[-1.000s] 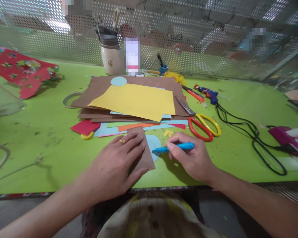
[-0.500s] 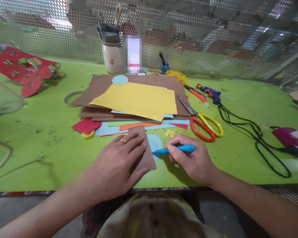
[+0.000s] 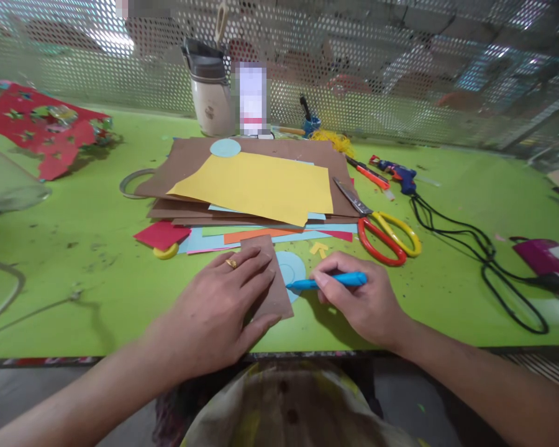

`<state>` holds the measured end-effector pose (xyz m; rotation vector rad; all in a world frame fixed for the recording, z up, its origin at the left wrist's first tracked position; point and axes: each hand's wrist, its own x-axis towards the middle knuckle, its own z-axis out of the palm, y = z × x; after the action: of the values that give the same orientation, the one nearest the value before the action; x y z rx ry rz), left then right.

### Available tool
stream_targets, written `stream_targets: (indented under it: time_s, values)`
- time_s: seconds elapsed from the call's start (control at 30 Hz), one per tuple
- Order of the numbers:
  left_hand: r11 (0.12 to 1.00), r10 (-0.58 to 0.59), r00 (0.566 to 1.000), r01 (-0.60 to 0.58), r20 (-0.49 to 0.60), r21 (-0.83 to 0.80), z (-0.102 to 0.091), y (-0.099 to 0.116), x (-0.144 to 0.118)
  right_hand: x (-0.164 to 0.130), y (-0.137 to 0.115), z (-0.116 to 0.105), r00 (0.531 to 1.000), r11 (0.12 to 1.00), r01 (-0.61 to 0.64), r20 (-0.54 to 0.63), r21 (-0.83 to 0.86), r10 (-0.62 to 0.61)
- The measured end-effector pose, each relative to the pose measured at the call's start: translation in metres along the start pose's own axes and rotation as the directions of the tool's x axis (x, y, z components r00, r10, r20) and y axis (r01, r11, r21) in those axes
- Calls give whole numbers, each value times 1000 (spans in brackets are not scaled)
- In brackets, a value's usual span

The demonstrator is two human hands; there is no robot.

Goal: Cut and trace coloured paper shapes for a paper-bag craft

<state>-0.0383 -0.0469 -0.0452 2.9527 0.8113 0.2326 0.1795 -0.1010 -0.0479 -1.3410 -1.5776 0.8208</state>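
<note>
My left hand (image 3: pixel 223 298) lies flat with its fingers stretched over a brown cardboard strip (image 3: pixel 279 298), pressing it to the green table. Beneath the strip's right edge is a light blue paper circle (image 3: pixel 297 267), partly covered, with a curved line drawn on it. A blue pen (image 3: pixel 349 280) is pinched in my right hand (image 3: pixel 363 298). Its tip touches the blue circle right beside the strip's edge. Just above my right hand lies a small yellow arrow-shaped paper piece (image 3: pixel 318 248).
Behind my hands is a stack of brown sheets (image 3: pixel 161 180) topped by a yellow sheet (image 3: pixel 261 186). Scissors (image 3: pixel 377 230) rest at its right, near a glue gun (image 3: pixel 398 174) with a looping black cord (image 3: pixel 475 236). A pitcher (image 3: pixel 210 99) and a phone (image 3: pixel 252 99) stand behind.
Hands, pen and cardboard strip are practically where they were. Only the camera view has shifted very slightly.
</note>
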Motion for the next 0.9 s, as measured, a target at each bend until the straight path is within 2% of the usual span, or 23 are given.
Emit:
stream_targets:
  time_s: [0.43,0.9]
  values:
    - [1000,8,1000,-8,-13,5,-1,0,0,-2,1,0,1000,1000,-14,-15,-11,13]
    - [1000,4,1000,-5,-24,-4,-2,1,2,-1,2,-1,1000,1000,4,18,-8,-4]
